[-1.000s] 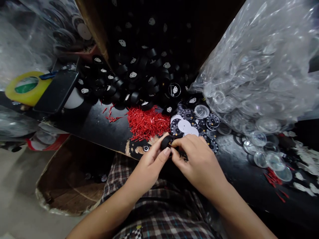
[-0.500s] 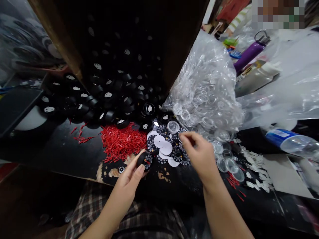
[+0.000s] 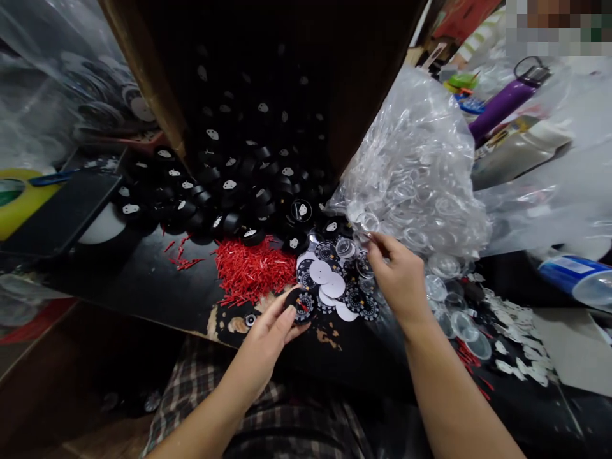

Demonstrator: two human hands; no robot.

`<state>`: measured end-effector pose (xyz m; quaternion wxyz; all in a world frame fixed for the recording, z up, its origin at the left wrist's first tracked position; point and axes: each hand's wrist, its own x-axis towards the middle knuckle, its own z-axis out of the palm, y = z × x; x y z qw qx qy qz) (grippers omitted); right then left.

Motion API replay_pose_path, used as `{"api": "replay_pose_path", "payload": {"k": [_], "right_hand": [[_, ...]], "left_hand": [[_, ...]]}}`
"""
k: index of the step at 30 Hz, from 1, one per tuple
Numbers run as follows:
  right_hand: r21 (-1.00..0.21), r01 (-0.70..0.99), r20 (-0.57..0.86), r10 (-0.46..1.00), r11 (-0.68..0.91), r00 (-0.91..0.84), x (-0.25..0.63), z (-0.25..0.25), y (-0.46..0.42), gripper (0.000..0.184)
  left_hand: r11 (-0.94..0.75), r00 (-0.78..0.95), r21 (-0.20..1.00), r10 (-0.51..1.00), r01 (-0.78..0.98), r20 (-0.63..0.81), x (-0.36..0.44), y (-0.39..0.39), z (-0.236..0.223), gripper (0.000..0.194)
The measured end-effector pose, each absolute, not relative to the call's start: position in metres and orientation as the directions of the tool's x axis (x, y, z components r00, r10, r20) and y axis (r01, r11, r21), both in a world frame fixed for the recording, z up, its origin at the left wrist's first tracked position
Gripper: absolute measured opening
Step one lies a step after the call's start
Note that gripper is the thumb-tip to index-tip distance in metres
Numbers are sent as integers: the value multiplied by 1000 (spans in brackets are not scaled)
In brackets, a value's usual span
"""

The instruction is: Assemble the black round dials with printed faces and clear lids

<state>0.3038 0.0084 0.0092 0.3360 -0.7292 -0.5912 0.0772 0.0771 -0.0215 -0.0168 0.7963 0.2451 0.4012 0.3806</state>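
Note:
My left hand [image 3: 270, 331] grips a black round dial unit [image 3: 303, 306] with a printed scale and a red pointer, its face turned up. My right hand [image 3: 401, 274] is pinched at the near edge of a heap of clear round plastic covers [image 3: 437, 287]; what lies between its fingertips, if anything, is too small to make out. Between the hands are several black printed dial discs [image 3: 356, 298], some lying white side up, with a clear cover [image 3: 345, 248] on top. A pile of red pointers [image 3: 253, 271] sits just beyond my left hand.
Many black round housings [image 3: 232, 223] with white tabs spill from a dark box [image 3: 287, 38]. To its right a plastic bag [image 3: 421, 146] holds more clear covers. White small parts [image 3: 519, 331], a purple bottle [image 3: 507, 108] and a clear bottle [image 3: 581, 280] lie further right.
The view has swung a little left. My right hand has moved slightly farther away, towards the bag's mouth. In my left hand the dial unit now faces up more fully.

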Motion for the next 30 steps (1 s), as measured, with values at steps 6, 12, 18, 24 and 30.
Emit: {"api": "replay_pose_path", "payload": {"k": [6, 12, 18, 24, 30], "right_hand": [[-836, 545, 99, 994, 60, 42, 236, 19, -35, 31], [-776, 623, 163, 986, 101, 42, 217, 19, -39, 23], [-638, 765, 231, 970, 92, 76, 211, 15, -29, 38], [-638, 750, 276, 961, 176, 9, 194, 12, -26, 37], [-630, 736, 163, 969, 248, -187, 203, 22, 1, 19]], "left_hand": [[659, 465, 579, 751, -480, -469, 82, -20, -11, 33], [502, 427, 787, 838, -359, -340, 78, -23, -12, 39], [378, 475, 898, 847, -225, -238, 76, -28, -6, 40], [292, 403, 955, 882, -58, -246, 62, -27, -2, 38], [414, 38, 891, 903, 185, -427, -36, -53, -16, 38]]}}
